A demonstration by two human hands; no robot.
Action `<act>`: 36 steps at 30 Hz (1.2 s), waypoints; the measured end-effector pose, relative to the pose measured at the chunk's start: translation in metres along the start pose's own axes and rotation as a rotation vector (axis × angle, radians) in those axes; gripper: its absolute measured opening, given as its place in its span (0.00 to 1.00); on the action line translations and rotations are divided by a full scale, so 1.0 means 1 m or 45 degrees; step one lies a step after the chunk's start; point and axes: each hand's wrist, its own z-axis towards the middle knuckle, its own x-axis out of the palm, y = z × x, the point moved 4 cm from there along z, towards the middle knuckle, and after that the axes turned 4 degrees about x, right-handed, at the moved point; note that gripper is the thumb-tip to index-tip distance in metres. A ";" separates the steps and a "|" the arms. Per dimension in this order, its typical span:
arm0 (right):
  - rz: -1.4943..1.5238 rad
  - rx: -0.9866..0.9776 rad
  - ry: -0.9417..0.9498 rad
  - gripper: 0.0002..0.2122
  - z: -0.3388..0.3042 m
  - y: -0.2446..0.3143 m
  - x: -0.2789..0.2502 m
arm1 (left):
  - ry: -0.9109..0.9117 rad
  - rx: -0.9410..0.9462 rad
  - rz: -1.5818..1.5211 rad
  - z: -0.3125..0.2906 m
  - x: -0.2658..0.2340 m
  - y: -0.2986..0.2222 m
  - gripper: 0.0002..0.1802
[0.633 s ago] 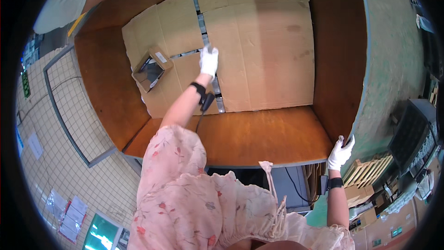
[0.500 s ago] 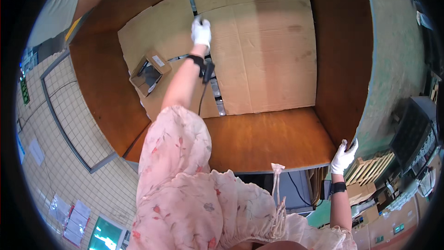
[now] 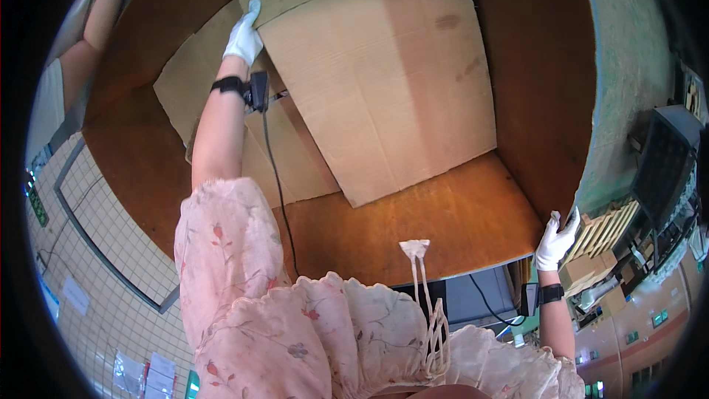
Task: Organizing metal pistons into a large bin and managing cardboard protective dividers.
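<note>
My left hand [image 3: 244, 33], in a white glove, grips the left edge of a large cardboard sheet [image 3: 384, 81] near its upper left corner. The sheet lies tilted over the contents of a brown wooden box [image 3: 421, 229]. Another cardboard piece [image 3: 288, 162] lies lower, partly beneath the sheet and behind my left arm. My right hand [image 3: 557, 242], also gloved in white, is at the box's near right corner, with the rim between thumb and fingers. Black straps with small devices sit on both wrists, and a cable [image 3: 273, 170] hangs from the left one.
High wooden walls [image 3: 539, 89] enclose the cardboard. At the upper left another person's arm [image 3: 103, 15] is beside the box. Slatted wooden pallets [image 3: 602, 229] and a dark screen-like panel [image 3: 665, 166] stand at the right. A grey-framed tiled area [image 3: 125, 251] is at the left.
My left hand has moved left and taken hold of the cardboard sheet, which is now turned and shifted left over the gap. The small open carton is now mostly hidden. My right hand stays at the corner.
</note>
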 end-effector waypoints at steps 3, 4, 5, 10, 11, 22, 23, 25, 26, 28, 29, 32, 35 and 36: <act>-0.153 -0.076 -0.024 0.20 -0.001 0.024 0.002 | 0.075 -0.097 -0.210 -0.046 -0.006 -0.014 0.31; -0.144 -0.077 -0.032 0.20 0.000 0.029 0.000 | 0.065 -0.119 -0.221 -0.061 -0.005 -0.022 0.32; -0.188 -0.097 -0.041 0.20 -0.001 0.033 0.000 | 0.074 -0.112 -0.215 -0.066 -0.004 -0.024 0.32; -0.229 -0.085 -0.059 0.19 0.002 0.040 0.003 | -0.292 0.150 0.243 -0.083 -0.014 -0.052 0.34; -0.252 -0.110 -0.098 0.18 0.003 0.039 0.001 | -0.271 0.154 0.238 -0.090 0.008 -0.057 0.34; -0.134 -0.086 -0.075 0.17 0.006 0.054 -0.021 | -0.616 0.804 0.749 -0.350 0.131 -0.186 0.27; -0.093 -0.047 -0.032 0.18 0.003 0.062 -0.029 | -0.634 0.844 0.784 -0.381 0.140 -0.199 0.26; 0.010 -0.057 -0.158 0.17 -0.002 0.055 -0.041 | -0.652 1.068 1.014 -0.441 0.182 -0.224 0.25; 0.057 -0.158 -0.323 0.16 -0.005 0.060 -0.049 | -0.709 1.262 1.173 -0.477 0.195 -0.241 0.24; 0.144 -0.205 -0.259 0.14 -0.020 0.092 -0.072 | -0.796 1.359 1.045 -0.531 0.205 -0.267 0.21; 0.301 -0.298 -0.235 0.15 -0.042 0.120 -0.093 | -0.792 1.558 0.987 -0.553 0.198 -0.282 0.19; 0.720 -0.484 -0.060 0.17 -0.107 0.177 -0.144 | -0.867 1.999 1.404 -0.649 0.244 -0.324 0.14; 0.974 -0.901 -0.124 0.30 -0.157 0.212 -0.196 | -1.144 2.461 2.057 -0.759 0.318 -0.349 0.15; 1.066 -0.941 -0.235 0.35 -0.171 0.222 -0.202 | -0.993 2.552 1.959 -0.783 0.324 -0.355 0.16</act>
